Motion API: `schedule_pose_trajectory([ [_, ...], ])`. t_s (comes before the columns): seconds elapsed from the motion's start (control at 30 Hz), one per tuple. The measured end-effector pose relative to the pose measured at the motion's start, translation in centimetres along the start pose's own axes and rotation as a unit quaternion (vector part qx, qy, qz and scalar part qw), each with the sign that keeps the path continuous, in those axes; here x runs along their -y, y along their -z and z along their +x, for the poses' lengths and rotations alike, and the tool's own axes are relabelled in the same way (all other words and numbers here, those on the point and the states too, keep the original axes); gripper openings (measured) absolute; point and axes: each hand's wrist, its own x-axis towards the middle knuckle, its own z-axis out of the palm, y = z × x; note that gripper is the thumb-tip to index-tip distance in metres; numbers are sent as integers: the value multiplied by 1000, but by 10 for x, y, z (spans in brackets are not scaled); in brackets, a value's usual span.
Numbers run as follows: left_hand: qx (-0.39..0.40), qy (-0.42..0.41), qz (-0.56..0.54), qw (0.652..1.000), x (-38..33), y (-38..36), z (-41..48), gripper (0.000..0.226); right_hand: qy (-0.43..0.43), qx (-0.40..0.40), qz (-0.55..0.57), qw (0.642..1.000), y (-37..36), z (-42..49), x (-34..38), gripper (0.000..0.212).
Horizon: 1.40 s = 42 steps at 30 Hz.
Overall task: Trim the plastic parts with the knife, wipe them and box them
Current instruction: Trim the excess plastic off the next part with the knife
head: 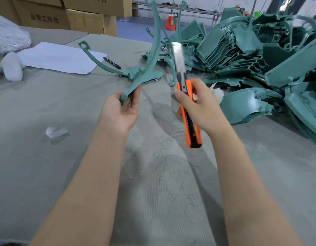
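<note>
Pinching the foot of a curved plastic part (150, 74) at 12 o'clock, the left hand (120, 112) held it up while the right hand (201, 109) gripped the knife (192, 132), its blade clear of the part; with the pile (260, 55) at 2 o'clock, most trimming, wiping and boxing likely remained.

Left hand (121, 110), right hand (199, 105), fingers (135, 98) curled.

A single wide-angle view sits at the person's head and looks forward and down along both forearms onto the desk (47, 166). The left hand (120, 110) and right hand (198, 107) are close to the lens, near mid-frame. The top of the frame reaches stacked cardboard boxes (86, 20) and the floor (135, 31) beyond the desk.
</note>
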Motion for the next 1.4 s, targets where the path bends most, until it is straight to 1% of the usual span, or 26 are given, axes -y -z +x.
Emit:
schedule_pose_trajectory([
  [0.07, 13, 11, -22, 1000, 0, -1, -2, 22, 89, -20, -55, 994, -11, -3, 4, 22],
  [0.13, 24, 21, -48, 998, -1, -3, -4, 24, 138, -17, -110, 984, -22, -4, 3, 29],
  [0.2, 37, 28, -60, 997, -1, -3, -6, 27, 138, 12, -141, 980, -33, -6, 3, 35],
  [0.27, 40, 32, -67, 996, -2, -2, -5, 27, 133, 42, -150, 979, -38, -8, 2, 41],
  [0.37, 36, 27, -82, 996, -3, -3, -4, 22, 144, 44, -177, 973, -40, -8, 1, 43],
  [0.43, 30, 13, -71, 997, -2, -4, -3, 20, 159, 42, -211, 964, -41, -8, -1, 42],
  [0.5, 24, 3, -65, 998, 0, -5, -3, 16, 170, 44, -223, 959, -44, -9, -2, 41],
  [0.63, 25, 8, -67, 997, 0, -7, -6, 13, 164, 34, -231, 959, -46, -8, -7, 41],
  [0.77, 11, 32, -36, 999, 4, -7, -5, 15, 151, 2, -197, 969, -43, -5, -11, 42],
  [0.9, 32, 59, -14, 998, 5, -7, -5, 17, 152, -21, -182, 971, -36, -1, -17, 44],
  [1.03, 66, 105, -7, 992, 8, -7, -9, 22, 98, -80, -137, 983, -25, 6, -27, 44],
  [1.1, 80, 115, 12, 990, 10, -6, -12, 36, 62, -118, -131, 982, -15, 8, -34, 42],
  [1.13, 82, 116, 19, 990, 10, -6, -13, 38, 50, -139, -131, 980, -10, 9, -36, 42],
  [1.2, 78, 118, 22, 990, 10, -6, -13, 32, 34, -168, -126, 977, -3, 8, -39, 40],
  [1.27, 60, 109, 16, 992, 8, -6, -11, 20, 30, -176, -114, 977, -2, 7, -36, 36],
  [1.33, 45, 94, 8, 995, 7, -5, -8, 19, 52, -168, -97, 980, -6, 6, -28, 33],
  [1.4, 42, 75, 7, 996, 5, -5, -7, 18, 86, -115, -94, 985, -16, 4, -21, 45],
])
